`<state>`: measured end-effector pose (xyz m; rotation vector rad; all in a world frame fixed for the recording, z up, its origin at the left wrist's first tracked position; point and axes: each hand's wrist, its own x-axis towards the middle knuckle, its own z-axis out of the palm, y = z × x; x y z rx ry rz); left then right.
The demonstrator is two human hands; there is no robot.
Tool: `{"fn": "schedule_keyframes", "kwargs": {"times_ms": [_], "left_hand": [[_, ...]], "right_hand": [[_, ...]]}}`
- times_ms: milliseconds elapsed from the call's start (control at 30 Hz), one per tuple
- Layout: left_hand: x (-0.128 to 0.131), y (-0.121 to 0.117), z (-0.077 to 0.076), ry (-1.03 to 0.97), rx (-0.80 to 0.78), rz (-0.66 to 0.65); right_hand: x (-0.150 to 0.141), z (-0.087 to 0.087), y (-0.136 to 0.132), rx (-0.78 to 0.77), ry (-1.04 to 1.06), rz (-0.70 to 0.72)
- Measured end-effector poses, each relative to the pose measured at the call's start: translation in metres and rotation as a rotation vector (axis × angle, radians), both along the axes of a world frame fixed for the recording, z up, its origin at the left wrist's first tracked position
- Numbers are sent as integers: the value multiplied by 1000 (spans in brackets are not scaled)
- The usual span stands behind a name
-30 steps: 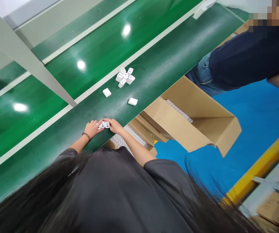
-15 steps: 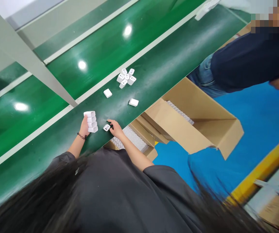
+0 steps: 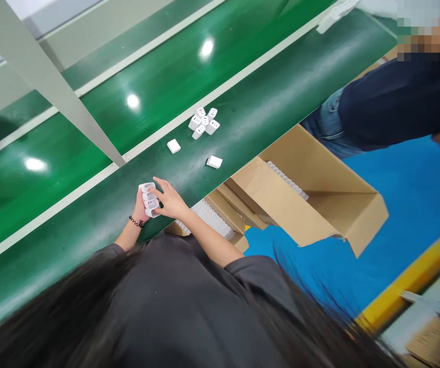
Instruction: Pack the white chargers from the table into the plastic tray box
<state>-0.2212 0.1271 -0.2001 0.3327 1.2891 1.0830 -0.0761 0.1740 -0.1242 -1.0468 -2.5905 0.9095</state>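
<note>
My left hand (image 3: 141,208) grips a short stack of white chargers (image 3: 148,198) just above the dark green conveyor belt (image 3: 265,92). My right hand (image 3: 169,200) presses against the right side of that stack, fingers curled on it. A black band circles my left wrist. Further up the belt lie a cluster of several white chargers (image 3: 203,122) and two single ones, a left single charger (image 3: 174,146) and a right single charger (image 3: 214,162).
An open cardboard box (image 3: 311,204) with rows of white chargers stands right of the belt, with a lower tray of chargers (image 3: 208,217) beside my right arm. Another person in a dark top and jeans (image 3: 388,102) stands at the upper right. A grey beam (image 3: 51,97) crosses the belt's left.
My right hand picked the single charger off the belt and moved left onto the stack in my left hand. The camera shifted slightly.
</note>
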Motion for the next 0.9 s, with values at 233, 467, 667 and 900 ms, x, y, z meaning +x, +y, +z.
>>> {"fn": "schedule_keyframes", "kwargs": {"times_ms": [233,467,667,900], "left_hand": [[-42,-21,-14,441,-26,168],[-77,-45,-10,825,69,-18],[-64,-50,7,1053,193,-154],[-18,-30,31,1612,100,-528]], "right_hand": [[-25,-14,32,166,-284,344],[-32,-31,39,-12,-308,409],[38,-40,31,-186,-66,30],[48,-62,-15,-349,-97,-324]]}}
